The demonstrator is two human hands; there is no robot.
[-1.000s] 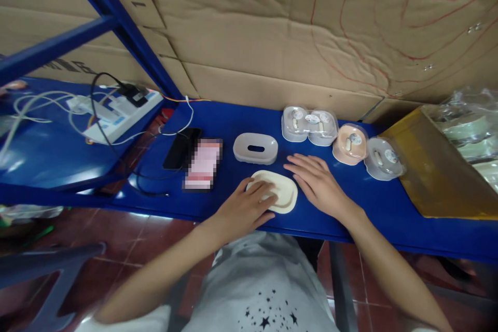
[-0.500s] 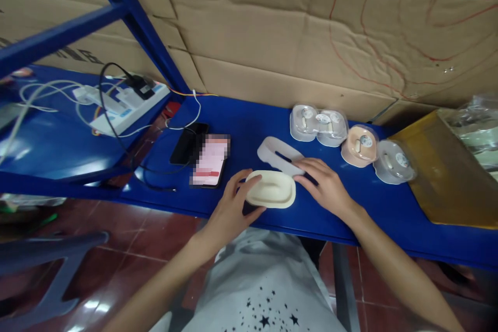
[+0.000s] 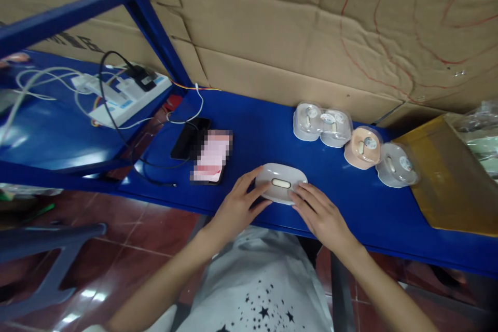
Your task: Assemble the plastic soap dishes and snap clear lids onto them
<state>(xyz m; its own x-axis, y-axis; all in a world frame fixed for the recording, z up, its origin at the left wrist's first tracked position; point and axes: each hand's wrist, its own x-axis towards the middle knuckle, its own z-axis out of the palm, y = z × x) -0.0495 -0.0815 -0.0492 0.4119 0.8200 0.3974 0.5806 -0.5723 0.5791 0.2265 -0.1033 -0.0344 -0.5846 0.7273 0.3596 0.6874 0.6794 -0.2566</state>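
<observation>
A pale grey oval cover (image 3: 280, 172) lies over the cream oval piece, whose raised middle (image 3: 280, 183) shows through the cover's slot. My left hand (image 3: 239, 205) grips the left end, thumb on top and fingers around the edge. At the right end, my right hand (image 3: 321, 212) has its fingers closed on the rim and upper face. Both pieces are together near the front edge of the blue table (image 3: 249, 119).
Two phones (image 3: 212, 155) lie left of my hands, with a cable beside them. Several lidded round containers (image 3: 363, 148) stand at the back right, beside a cardboard box (image 3: 447, 181). A power strip (image 3: 130, 106) sits at the left.
The grey cover has come from behind the cream piece onto its top. My right hand has moved down and in with it; my left hand still holds the left end.
</observation>
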